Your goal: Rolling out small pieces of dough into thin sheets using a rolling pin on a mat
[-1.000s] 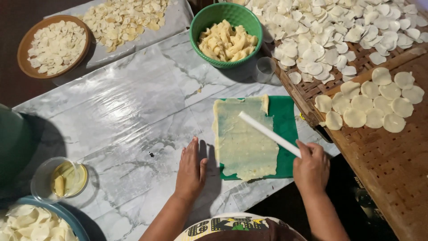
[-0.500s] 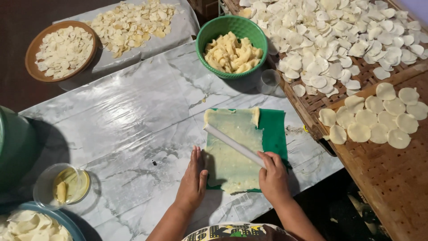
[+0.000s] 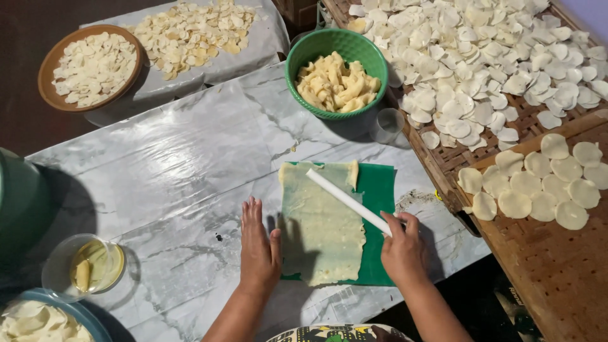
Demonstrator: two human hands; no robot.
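A thin pale sheet of dough (image 3: 322, 228) lies flat on a green mat (image 3: 380, 190) on the plastic-covered marble-pattern table (image 3: 171, 164). My right hand (image 3: 402, 248) grips the near end of a white rod (image 3: 347, 201), which lies slanted across the dough's upper right part. My left hand (image 3: 258, 247) rests flat on the table with fingers apart, its thumb at the dough's left edge.
A green bowl (image 3: 335, 44) of dough lumps stands behind the mat, a small clear cup (image 3: 386, 125) beside it. Woven trays at right hold several round dough discs (image 3: 538, 183). A brown bowl (image 3: 88, 66), a plastic sheet of pieces (image 3: 196, 31) and a clear oil bowl (image 3: 85, 269) sit left.
The rod has swung with my right hand from lying across the dough's left and middle back toward its upper right. My left hand stays flat beside the dough.
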